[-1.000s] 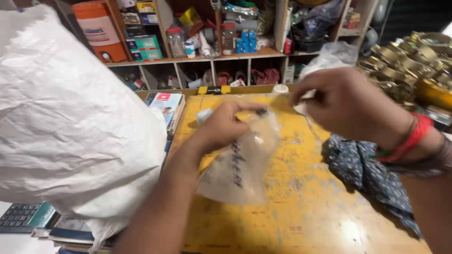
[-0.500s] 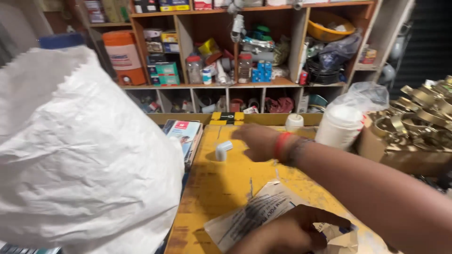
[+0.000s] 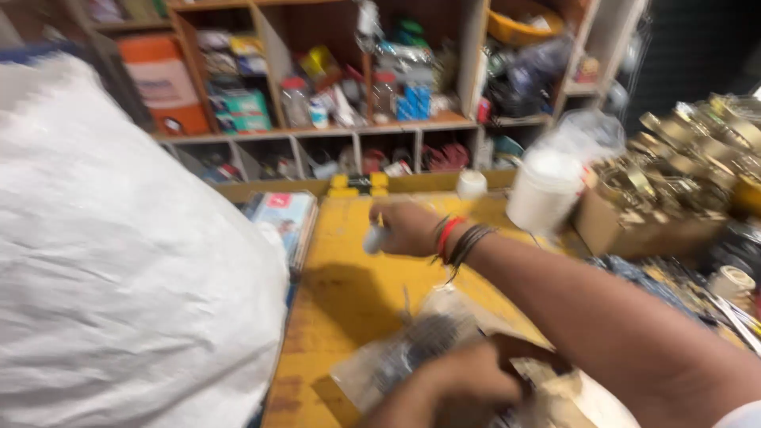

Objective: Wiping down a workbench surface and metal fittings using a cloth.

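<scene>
My right hand (image 3: 406, 226), with red and dark bands on its wrist, reaches across the yellow worktop (image 3: 341, 301) and closes around a small white tube (image 3: 373, 238) near the top's far left. The view is blurred, so the grip is only partly clear. My left hand (image 3: 468, 380) is low in the view, fingers curled on a clear plastic bag (image 3: 404, 357) with dark contents. That bag lies flat on the worktop.
A big white sack (image 3: 119, 277) fills the left side. Cluttered shelves (image 3: 317, 103) stand behind the worktop. A white jar (image 3: 543, 190), a white cap (image 3: 472, 184), a box of brass metal parts (image 3: 674, 182) and a printed booklet (image 3: 281, 222) lie around.
My right hand moved from the bag to the far left and closed on the white tube. My left hand lowered the bag onto the worktop.
</scene>
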